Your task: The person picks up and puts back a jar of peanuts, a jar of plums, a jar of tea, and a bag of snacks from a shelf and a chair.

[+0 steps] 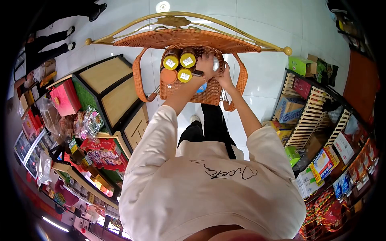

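A wicker chair (225,37) stands in front of me with several jars on its seat. Two yellow-lidded jars (187,60) are at the back, and another yellow-lidded jar (184,75) sits nearer me beside an orange-lidded jar (168,76). My left hand (206,66), with a dark band at the wrist, is over the right part of the seat, fingers bent. My right hand (225,77) is at the right side of a pale, round-topped container (216,64), its fingers closed against it. Something blue (201,87) shows below my left wrist. The left fingertips are partly hidden.
The chair's woven armrests (140,76) curve up on both sides. A wooden display stand (108,76) with packaged goods is at left, a slatted shelf (307,114) with boxes at right. Another person's legs (46,46) are at the upper left, on white floor tiles.
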`<state>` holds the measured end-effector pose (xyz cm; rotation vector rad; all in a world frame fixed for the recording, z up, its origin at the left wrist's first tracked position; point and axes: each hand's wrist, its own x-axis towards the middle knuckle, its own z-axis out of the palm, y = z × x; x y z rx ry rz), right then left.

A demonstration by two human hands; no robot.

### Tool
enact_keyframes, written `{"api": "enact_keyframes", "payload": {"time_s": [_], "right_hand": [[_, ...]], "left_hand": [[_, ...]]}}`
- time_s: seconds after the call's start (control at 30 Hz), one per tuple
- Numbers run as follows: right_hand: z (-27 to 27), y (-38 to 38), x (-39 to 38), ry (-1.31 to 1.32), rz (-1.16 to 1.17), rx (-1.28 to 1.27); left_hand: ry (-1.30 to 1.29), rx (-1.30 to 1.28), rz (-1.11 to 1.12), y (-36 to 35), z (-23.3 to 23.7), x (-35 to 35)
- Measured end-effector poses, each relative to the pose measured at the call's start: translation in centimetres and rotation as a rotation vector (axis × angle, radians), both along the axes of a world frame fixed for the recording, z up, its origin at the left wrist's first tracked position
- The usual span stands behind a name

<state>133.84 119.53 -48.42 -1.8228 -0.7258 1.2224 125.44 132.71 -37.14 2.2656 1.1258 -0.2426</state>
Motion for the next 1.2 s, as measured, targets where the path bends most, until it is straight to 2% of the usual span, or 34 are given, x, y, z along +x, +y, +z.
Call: {"api": "enact_keyframes", "payload": {"time_s": [0.07, 0.13, 0.23, 0.27, 0.37, 0.4, 0.53, 0.6, 0.63, 0.67, 0.77, 0.9, 1.17, 1.2], "right_hand": [[7.7, 0.1, 0.4, -0.387, 0.162, 0.148], [13.9, 0.5, 0.2, -0.222, 0.190, 0.246], [17.9, -0.7, -1.0, 0.010, 0.125, 0.299], [20.4, -0.7, -1.3, -0.046, 0.179, 0.260], [26.3, -0.6, -2.7, -0.085, 0.276, 0.216], [27.9, -0.6, -3.2, -0.073, 0.300, 0.208], [32.4, 0.3, -5.4, -0.039, 0.450, 0.182], [34.5, 0.9, -6.8, -0.124, 0.556, 0.203], [35.6, 0.8, -7.6, -0.166, 0.610, 0.209], [36.4, 0.3, -8.6, -0.215, 0.624, 0.200], [39.5, -1.0, -11.9, -0.113, 0.765, 0.213], [43.2, -4.2, -15.8, -0.122, 0.897, 0.298], [47.8, -17.3, -23.4, -0.115, 1.211, 0.454], [46.8, -19.1, -24.4, -0.036, 1.251, 0.493]], "left_hand": [[-0.013, -0.104, 0.042, -0.3, 3.6, -0.9], [-0.086, -0.174, 0.025, 0.2, 7.6, -2.6], [-0.277, -0.505, 0.052, 2.1, 15.1, -5.2], [-0.297, -0.531, 0.044, 2.3, 17.4, -6.2], [-0.249, -0.551, 0.052, 2.2, 23.6, -8.6], [-0.349, -0.451, 0.045, 1.6, 24.5, -9.7], [-0.302, -0.401, 0.238, -0.3, 28.0, -14.4], [-0.293, -0.379, 0.326, -1.6, 29.6, -17.0], [-0.289, -0.375, 0.373, -2.6, 30.4, -18.4], [-0.461, -0.369, 0.466, -4.1, 30.0, -19.9], [-0.576, -0.348, 0.525, -7.2, 31.9, -24.6], [-0.666, -0.309, 0.640, -13.6, 34.6, -29.9], [-0.836, -0.124, 0.981, -35.1, 39.5, -37.4], [-0.717, -0.023, 0.996, -38.0, 40.3, -37.7]]}}
